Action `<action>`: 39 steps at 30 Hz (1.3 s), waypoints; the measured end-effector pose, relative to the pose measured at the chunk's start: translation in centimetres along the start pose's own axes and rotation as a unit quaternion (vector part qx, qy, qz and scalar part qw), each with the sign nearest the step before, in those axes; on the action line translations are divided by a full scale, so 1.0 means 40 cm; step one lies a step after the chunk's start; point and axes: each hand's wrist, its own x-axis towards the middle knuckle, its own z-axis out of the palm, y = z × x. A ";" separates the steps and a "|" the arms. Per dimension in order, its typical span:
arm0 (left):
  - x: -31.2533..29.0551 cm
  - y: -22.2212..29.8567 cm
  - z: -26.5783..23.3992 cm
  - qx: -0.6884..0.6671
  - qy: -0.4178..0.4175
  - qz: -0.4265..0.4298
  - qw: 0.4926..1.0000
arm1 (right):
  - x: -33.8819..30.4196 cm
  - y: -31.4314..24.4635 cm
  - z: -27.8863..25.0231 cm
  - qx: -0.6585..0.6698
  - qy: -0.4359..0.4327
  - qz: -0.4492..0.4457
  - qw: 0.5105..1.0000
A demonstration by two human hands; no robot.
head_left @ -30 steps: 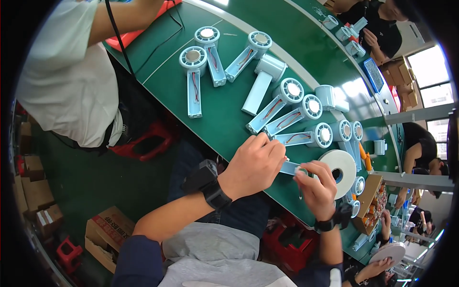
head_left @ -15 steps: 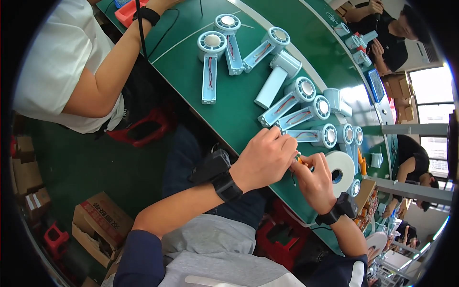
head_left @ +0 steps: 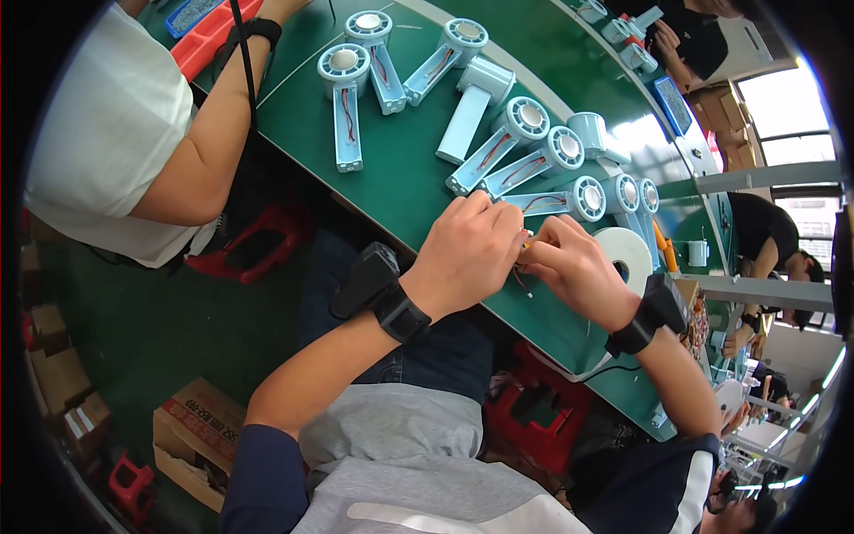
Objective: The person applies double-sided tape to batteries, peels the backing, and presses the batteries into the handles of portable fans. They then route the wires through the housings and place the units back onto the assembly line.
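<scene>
My left hand (head_left: 467,254) and my right hand (head_left: 580,274) meet above the near table edge, fingers pinched together. Between their fingertips is a small yellow part (head_left: 527,243), mostly covered, so its kind is unclear. A thin dark-red wire (head_left: 521,281) hangs below the fingers, with a tiny pale end. Just beyond my hands lies a light-blue handheld fan body (head_left: 588,198), its handle open and red wires inside. Several more such fan bodies (head_left: 346,111) spread along the table to the left. Beside my right hand lies a large white roll (head_left: 614,238).
The green table (head_left: 391,191) curves away to the right. At left, a co-worker's arm (head_left: 200,151) reaches over it near a red tray (head_left: 203,43). A yellow-orange tool (head_left: 664,245) lies beyond the roll. Red stools (head_left: 534,414) and a cardboard box (head_left: 197,436) stand below.
The view has shifted, so the fan bodies appear further up and left. My right hand has turned, its back now more upward. Both hands stay together at the small part.
</scene>
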 end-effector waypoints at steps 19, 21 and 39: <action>0.000 -0.014 -0.018 0.028 -0.013 0.030 0.999 | -0.067 -0.015 -0.028 -0.046 0.037 -0.001 0.998; 0.011 -0.009 -0.020 0.011 -0.025 0.055 0.998 | -0.125 -0.024 0.019 -0.028 0.110 0.011 0.993; 0.018 -0.010 -0.032 0.024 -0.090 0.058 0.994 | -0.170 -0.015 0.039 -0.021 0.281 0.169 0.945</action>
